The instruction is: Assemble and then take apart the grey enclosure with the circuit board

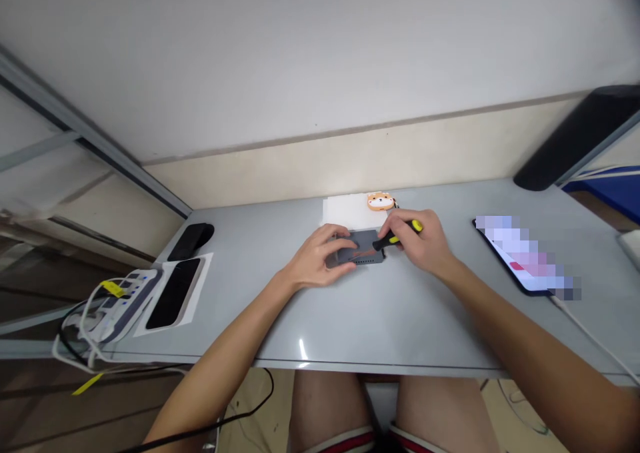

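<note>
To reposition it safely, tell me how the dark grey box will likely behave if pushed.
The dark grey box will probably stay stiff, given its straight edges. Lying flat and low, it seems unlikely to tip or roll. The glossy tabletop may let it slide, unless the left hand steadies it.

- Grey box (367, 237): flat, dark and rectangular, with a row of small holes along its near side; it lies flat on the tabletop (260, 260), its left end between the spread fingers and thumb of the left hand (320, 256).
- Screwdriver (417, 226): black-and-yellow handle, tilted in the right hand (413, 240), its black lower end over the box's right part (a thin reddish streak runs on from it, too blurred to identify).
</note>
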A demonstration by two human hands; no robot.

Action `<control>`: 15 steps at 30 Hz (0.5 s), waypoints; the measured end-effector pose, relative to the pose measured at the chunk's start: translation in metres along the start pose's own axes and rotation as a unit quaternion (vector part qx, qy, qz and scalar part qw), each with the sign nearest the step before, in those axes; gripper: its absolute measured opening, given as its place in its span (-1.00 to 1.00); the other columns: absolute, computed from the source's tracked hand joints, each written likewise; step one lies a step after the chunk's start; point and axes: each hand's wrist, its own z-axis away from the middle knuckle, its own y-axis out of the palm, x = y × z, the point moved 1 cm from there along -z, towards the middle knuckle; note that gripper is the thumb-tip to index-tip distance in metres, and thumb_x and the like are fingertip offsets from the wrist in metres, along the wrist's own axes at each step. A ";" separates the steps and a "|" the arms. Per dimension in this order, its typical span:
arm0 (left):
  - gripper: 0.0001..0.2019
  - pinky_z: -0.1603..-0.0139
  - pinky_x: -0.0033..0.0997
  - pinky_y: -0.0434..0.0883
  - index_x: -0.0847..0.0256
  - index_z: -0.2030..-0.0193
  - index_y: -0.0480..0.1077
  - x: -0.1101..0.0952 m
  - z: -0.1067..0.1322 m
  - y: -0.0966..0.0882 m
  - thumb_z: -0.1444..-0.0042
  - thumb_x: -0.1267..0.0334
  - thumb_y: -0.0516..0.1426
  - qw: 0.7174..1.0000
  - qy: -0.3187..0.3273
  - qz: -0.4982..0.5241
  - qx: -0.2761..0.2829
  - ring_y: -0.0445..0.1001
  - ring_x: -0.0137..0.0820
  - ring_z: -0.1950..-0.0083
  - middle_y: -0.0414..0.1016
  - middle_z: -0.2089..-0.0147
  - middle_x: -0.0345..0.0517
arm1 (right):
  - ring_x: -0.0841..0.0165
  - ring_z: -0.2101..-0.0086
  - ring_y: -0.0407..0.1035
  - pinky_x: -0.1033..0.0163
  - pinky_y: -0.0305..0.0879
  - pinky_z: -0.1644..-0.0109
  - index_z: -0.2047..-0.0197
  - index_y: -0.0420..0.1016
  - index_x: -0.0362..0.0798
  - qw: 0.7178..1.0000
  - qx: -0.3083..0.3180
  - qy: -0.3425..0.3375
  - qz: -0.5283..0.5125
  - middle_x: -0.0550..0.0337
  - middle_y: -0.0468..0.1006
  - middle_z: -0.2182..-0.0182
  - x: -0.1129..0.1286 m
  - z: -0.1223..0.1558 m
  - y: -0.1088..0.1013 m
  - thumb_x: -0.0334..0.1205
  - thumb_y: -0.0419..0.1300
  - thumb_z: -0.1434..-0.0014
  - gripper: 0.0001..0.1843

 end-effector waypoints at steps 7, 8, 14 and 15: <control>-0.74 0.03 -0.24 0.49 0.18 0.11 0.57 -0.002 -0.003 0.004 -0.51 0.20 0.06 1.000 0.008 -0.026 -0.015 0.50 -0.29 0.05 0.56 0.10 0.02 | 0.44 0.64 0.20 0.25 0.11 0.52 0.60 0.50 0.00 0.997 -0.052 0.040 -0.033 0.25 0.42 0.66 -0.002 -0.005 -0.002 -0.15 0.07 -0.13 -0.66; -0.72 0.03 -0.25 0.49 0.18 0.11 0.57 0.000 -0.002 0.004 -0.52 0.17 0.06 1.000 -0.004 -0.025 -0.012 0.50 -0.29 0.06 0.56 0.11 0.01 | 0.44 0.65 0.20 0.25 0.11 0.52 0.59 0.50 0.00 0.996 -0.057 0.048 -0.041 0.26 0.39 0.67 -0.004 -0.005 -0.002 -0.13 0.07 -0.13 -0.66; -0.67 0.01 -0.23 0.46 0.15 0.20 0.60 0.023 -0.003 0.003 -0.49 0.07 0.10 0.993 -0.111 -0.001 -0.040 0.47 -0.27 0.10 0.57 0.19 -0.04 | 0.43 0.63 0.21 0.25 0.13 0.53 0.59 0.52 0.01 0.990 -0.100 0.073 -0.073 0.25 0.37 0.66 -0.008 -0.007 -0.005 -0.12 0.11 -0.11 -0.68; -0.69 -0.01 -0.21 0.45 0.15 0.21 0.61 0.030 -0.007 0.002 -0.47 0.08 0.13 0.988 -0.146 0.001 -0.044 0.47 -0.26 0.09 0.57 0.20 -0.05 | 0.42 0.63 0.20 0.26 0.13 0.53 0.59 0.52 0.00 0.988 -0.113 0.072 -0.076 0.25 0.37 0.67 -0.008 -0.008 -0.006 -0.13 0.12 -0.11 -0.69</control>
